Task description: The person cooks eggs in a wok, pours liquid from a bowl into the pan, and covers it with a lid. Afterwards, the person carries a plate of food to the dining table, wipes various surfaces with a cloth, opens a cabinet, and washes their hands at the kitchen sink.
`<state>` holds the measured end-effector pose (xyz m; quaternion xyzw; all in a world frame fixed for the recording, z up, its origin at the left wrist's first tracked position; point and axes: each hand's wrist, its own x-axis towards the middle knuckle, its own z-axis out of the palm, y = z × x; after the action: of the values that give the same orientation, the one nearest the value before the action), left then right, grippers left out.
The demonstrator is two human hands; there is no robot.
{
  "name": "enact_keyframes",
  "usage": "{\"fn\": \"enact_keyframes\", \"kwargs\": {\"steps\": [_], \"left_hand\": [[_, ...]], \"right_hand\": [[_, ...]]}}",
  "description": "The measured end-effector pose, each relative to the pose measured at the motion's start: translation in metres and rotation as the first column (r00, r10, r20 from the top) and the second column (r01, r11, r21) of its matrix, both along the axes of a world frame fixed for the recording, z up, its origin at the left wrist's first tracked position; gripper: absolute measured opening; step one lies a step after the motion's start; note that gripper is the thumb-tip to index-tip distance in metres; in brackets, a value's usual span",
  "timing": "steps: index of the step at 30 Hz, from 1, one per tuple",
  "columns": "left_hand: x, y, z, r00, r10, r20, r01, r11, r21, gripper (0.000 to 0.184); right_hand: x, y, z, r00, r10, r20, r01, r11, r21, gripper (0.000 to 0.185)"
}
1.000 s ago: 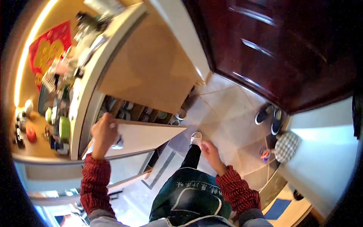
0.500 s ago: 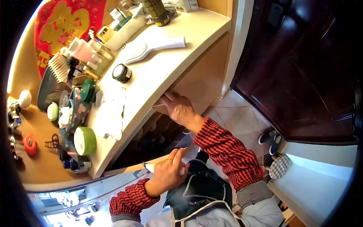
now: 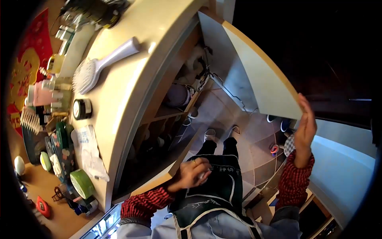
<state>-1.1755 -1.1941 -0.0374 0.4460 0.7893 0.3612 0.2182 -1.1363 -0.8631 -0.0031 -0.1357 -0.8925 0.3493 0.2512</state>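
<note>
My right hand (image 3: 305, 129) lies with straight fingers against the outer edge of a cabinet door (image 3: 264, 77), which stands swung wide. In front of the dark apron (image 3: 215, 183), my left hand (image 3: 194, 173) is curled closed. Something pale shows between its fingers, too small to make out. Close to that hand is another cabinet door (image 3: 165, 171), also swung out. Inside the cabinet are dark shelves (image 3: 153, 118) and a round purplish thing (image 3: 178, 95).
On the curved countertop (image 3: 119, 107) lie a hairbrush (image 3: 93, 71), a black jar (image 3: 82, 108), a white packet (image 3: 88, 149) and a green round container (image 3: 82, 184). Several bottles stand along the back. Cables (image 3: 229, 89) hang by the door. Shoes (image 3: 284, 124) sit on the floor.
My right hand has moved right and the cabinet door has swung open with it, showing the inside. My left hand stays near the apron, more curled. The view has shifted.
</note>
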Motion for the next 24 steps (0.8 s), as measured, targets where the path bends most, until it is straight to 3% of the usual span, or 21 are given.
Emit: {"fn": "enact_keyframes", "kwargs": {"steps": [3,4,5,6,7,8,9,10,12,14,16,18,21,24], "left_hand": [[-0.009,0.004,-0.032,0.999,0.048,0.007,-0.048,0.998,-0.030,0.017],[-0.012,0.005,-0.037,0.999,0.041,0.022,-0.040,0.999,-0.035,0.017],[-0.015,0.006,-0.042,0.997,0.067,0.036,-0.063,0.992,-0.107,0.018],[-0.015,0.006,-0.048,0.994,0.097,0.049,-0.087,0.979,-0.183,0.018],[-0.017,0.006,-0.058,0.987,0.122,0.103,-0.103,0.981,-0.167,0.018],[-0.018,0.005,-0.063,0.987,0.119,0.109,-0.098,0.978,-0.183,0.018],[-0.022,0.007,-0.065,0.988,0.119,0.097,-0.099,0.976,-0.193,0.019],[-0.025,0.007,-0.069,0.989,0.123,0.085,-0.104,0.974,-0.202,0.020],[-0.026,0.002,-0.078,0.991,0.100,0.092,-0.072,0.961,-0.268,0.022],[-0.029,0.001,-0.081,0.977,0.143,0.156,-0.079,0.930,-0.358,0.023],[-0.032,-0.001,-0.084,0.975,0.122,0.185,-0.041,0.921,-0.387,0.022],[-0.031,-0.010,-0.090,0.973,0.120,0.199,-0.058,0.954,-0.293,0.022],[-0.035,-0.018,-0.092,0.960,0.138,0.245,-0.049,0.940,-0.337,0.023],[-0.038,-0.027,-0.095,0.955,0.162,0.250,-0.071,0.939,-0.335,0.022]], "right_hand": [[0.027,0.004,0.002,0.968,-0.219,-0.122,0.213,0.975,-0.060,0.029],[0.041,-0.011,0.010,0.914,-0.381,-0.140,0.397,0.911,0.110,0.041],[0.067,-0.023,0.001,0.846,-0.518,-0.125,0.517,0.741,0.428,0.044],[0.074,-0.030,-0.013,0.849,-0.518,-0.104,0.509,0.747,0.427,0.044],[0.079,-0.039,-0.029,0.958,-0.286,0.004,0.274,0.925,0.264,0.038],[0.079,-0.050,-0.045,0.998,-0.023,0.053,0.020,0.998,0.063,0.032],[0.074,-0.061,-0.055,0.970,0.239,0.039,-0.231,0.962,-0.142,0.026],[0.023,-0.090,-0.044,0.987,0.125,0.100,-0.086,0.941,-0.326,0.016],[-0.020,-0.106,-0.092,0.991,0.130,0.023,-0.095,0.827,-0.554,0.013],[-0.063,-0.118,-0.132,0.982,0.187,0.017,-0.156,0.862,-0.482,0.011],[-0.106,-0.137,-0.184,0.969,0.209,-0.134,-0.248,0.845,-0.473,0.011],[-0.143,-0.156,-0.219,0.975,0.205,-0.090,-0.222,0.839,-0.496,0.010],[-0.181,-0.177,-0.249,0.984,0.176,0.021,-0.137,0.835,-0.532,0.010],[-0.201,-0.189,-0.254,0.989,0.139,-0.046,-0.142,0.843,-0.519,0.010]]}}
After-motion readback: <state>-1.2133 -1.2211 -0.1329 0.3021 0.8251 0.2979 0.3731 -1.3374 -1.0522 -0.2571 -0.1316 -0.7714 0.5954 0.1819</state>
